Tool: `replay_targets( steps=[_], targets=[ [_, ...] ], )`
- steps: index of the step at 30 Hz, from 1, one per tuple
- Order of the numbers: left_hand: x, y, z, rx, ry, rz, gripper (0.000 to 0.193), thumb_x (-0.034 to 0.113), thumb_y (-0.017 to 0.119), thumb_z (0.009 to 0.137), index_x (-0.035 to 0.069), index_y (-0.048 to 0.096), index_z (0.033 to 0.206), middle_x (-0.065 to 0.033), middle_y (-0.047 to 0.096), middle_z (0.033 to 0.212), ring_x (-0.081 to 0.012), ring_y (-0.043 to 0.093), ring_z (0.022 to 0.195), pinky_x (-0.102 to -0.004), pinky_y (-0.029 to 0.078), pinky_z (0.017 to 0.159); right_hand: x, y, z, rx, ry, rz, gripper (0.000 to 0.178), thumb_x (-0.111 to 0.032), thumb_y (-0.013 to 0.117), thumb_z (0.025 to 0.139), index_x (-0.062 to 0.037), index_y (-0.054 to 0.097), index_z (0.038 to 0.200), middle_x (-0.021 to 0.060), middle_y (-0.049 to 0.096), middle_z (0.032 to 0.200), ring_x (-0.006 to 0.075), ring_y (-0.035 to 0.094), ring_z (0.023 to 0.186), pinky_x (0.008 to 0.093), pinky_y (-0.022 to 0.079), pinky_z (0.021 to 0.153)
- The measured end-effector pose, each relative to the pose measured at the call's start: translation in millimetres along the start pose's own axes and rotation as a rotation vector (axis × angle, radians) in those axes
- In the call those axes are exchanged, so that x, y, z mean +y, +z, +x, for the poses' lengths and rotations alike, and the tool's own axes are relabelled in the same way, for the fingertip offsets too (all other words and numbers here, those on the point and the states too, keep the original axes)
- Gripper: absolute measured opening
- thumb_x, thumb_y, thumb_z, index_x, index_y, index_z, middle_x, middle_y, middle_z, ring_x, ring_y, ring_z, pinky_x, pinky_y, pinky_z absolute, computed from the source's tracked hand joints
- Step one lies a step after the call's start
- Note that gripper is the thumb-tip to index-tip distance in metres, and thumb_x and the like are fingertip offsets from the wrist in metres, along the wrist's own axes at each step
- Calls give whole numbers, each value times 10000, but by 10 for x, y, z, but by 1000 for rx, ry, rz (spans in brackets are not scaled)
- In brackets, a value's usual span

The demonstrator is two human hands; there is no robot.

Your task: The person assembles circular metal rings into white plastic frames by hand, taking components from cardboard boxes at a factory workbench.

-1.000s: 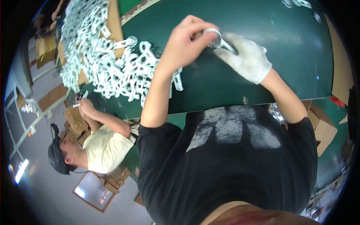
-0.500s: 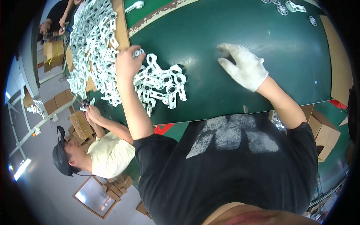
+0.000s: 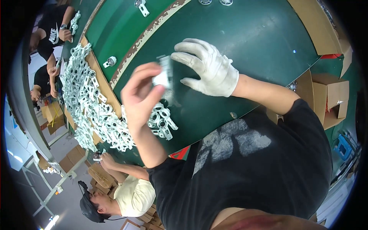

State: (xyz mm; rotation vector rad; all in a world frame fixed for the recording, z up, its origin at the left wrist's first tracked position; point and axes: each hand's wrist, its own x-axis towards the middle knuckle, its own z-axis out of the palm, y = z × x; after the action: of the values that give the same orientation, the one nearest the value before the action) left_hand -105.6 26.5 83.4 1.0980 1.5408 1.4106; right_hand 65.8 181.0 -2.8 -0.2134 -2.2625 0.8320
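My bare left hand is raised over the green table and pinches a white plastic part between thumb and fingers. Motion blurs the part, so its details do not show. Close on its right, my right hand wears a white glove, its fingers apart and nothing in them. I cannot tell whether its fingertips touch the part. Below my left hand lies a small cluster of white parts with rings and short arms, partly hidden by my wrist. A large heap of similar white parts spreads to the left.
A cardboard strip borders the heap. Beyond a worn brown edge is a brighter green surface with two loose parts. Round silver pieces lie at the far edge. Cardboard boxes stand right. A capped co-worker's hands work at lower left.
My left hand has lifted a white part and moved right with it. My gloved right hand has come left towards it. The whole view has turned and shifted.
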Motion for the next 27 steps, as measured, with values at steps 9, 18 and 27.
replay_targets(
  steps=[9, 18, 27],
  targets=[
    [-770, 557, 1768, 248, 372, 534, 185, 53, 642, 932, 40, 719, 1100, -130, 677, 1128, -264, 688, 945, -351, 561, 851, 267, -273, 342, 48, 866, 274, 477, -468, 583, 984, -44, 653, 1191, 210, 706, 1090, 398, 665, 1071, 433, 503, 937],
    [-1252, 832, 1920, 95, 435, 998, 259, 240, 796, 809, 111, 694, 1010, -67, 655, 1085, -301, 610, 1061, -452, 498, 948, 152, -284, 293, 71, 637, 352, 317, -302, 648, 987, -23, 660, 1138, 140, 681, 991, 275, 638, 937, 381, 510, 858],
    [-676, 556, 555, 11, -136, 1389, 331, 359, 814, 781, 72, 649, 789, -94, 681, 826, -273, 659, 846, -414, 488, 742, 113, -385, 302, -212, 628, 167, 389, -362, 639, 958, -25, 674, 1148, 210, 725, 1028, 386, 695, 997, 436, 543, 882]
  ],
)
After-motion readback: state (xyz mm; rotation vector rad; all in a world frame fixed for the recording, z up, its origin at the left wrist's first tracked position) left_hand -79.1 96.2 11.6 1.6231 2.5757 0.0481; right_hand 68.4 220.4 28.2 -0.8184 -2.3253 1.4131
